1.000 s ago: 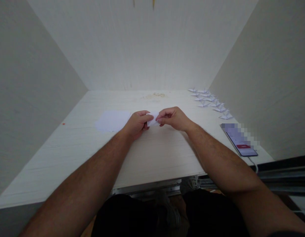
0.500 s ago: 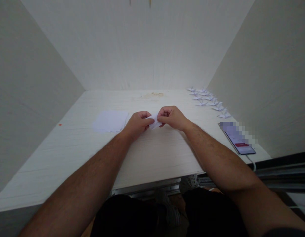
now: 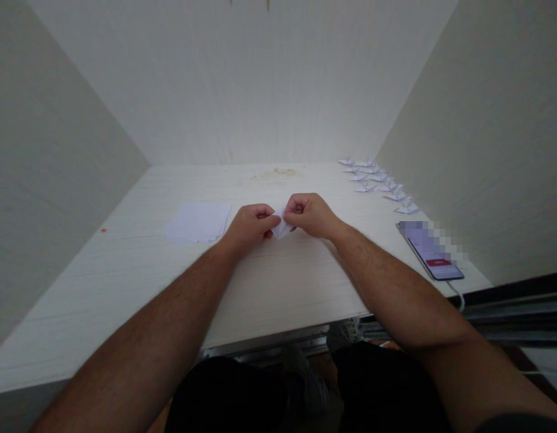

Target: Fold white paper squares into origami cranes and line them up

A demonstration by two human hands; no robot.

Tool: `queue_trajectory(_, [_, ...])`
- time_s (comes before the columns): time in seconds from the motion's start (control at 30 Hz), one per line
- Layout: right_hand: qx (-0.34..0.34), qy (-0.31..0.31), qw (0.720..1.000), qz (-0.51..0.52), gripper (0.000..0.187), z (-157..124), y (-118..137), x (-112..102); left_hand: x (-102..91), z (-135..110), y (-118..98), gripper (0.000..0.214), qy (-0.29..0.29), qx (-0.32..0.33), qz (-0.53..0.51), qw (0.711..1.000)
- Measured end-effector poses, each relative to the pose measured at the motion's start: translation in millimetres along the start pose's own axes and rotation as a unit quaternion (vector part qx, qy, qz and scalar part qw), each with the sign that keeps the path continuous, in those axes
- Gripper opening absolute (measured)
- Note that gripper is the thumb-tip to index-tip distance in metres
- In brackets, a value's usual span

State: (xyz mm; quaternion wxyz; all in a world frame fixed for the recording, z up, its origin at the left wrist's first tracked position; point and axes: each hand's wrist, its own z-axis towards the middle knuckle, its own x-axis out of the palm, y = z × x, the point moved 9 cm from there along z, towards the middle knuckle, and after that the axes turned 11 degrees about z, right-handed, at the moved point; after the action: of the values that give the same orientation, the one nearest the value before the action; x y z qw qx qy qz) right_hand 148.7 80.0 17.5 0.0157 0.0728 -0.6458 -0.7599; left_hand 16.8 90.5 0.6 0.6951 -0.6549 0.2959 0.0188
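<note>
The left hand [image 3: 251, 228] and the right hand [image 3: 312, 215] meet over the middle of the desk [image 3: 282, 288], with a small folded white paper [image 3: 281, 231] between them. The left hand pinches the paper's left side, thumb on top and bent fingers behind. The right hand pinches its right side between thumb and curled forefinger, the remaining fingers tucked in. The paper shows creases and a corner directed toward the person; whether its underside touches the desk cannot be told. Just beyond the left wrist, on the left part of the desk, lies a stack of white sheets [image 3: 199, 222], flat, edges slightly out of line. At the far right, folded paper cranes [image 3: 372, 180] stand in close rows beside the right wall [image 3: 480, 138]; their exact number is too small to tell. A phone [image 3: 434, 252] lies face up, nearer the person than the cranes, its screen lit and partly blurred out. A white cable [image 3: 459, 296] runs from its near end toward the desk's front edge. A brownish stain [image 3: 280, 172] marks the desk near the back wall [image 3: 242, 84], and a small red spot [image 3: 103, 230] shows near the left edge. Below the desk, a laced shoe [image 3: 343, 335] and dark trousers [image 3: 228, 394] are visible.
</note>
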Motion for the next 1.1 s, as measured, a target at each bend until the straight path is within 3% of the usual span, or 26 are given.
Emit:
queue_trajectory(0.6, [0.026,0.011,1.000,-0.003,0.016,-1.2,-2.2,3.1,-1.2,0.5,2.4,0.016,-0.012,0.011,0.053,0.998])
queue_trajectory(1.1, [0.001,-0.006,1.000,-0.018,0.012,0.0,-4.7,1.7,-5.4,0.3,-1.5,0.019,-0.035,0.023,0.067,0.997])
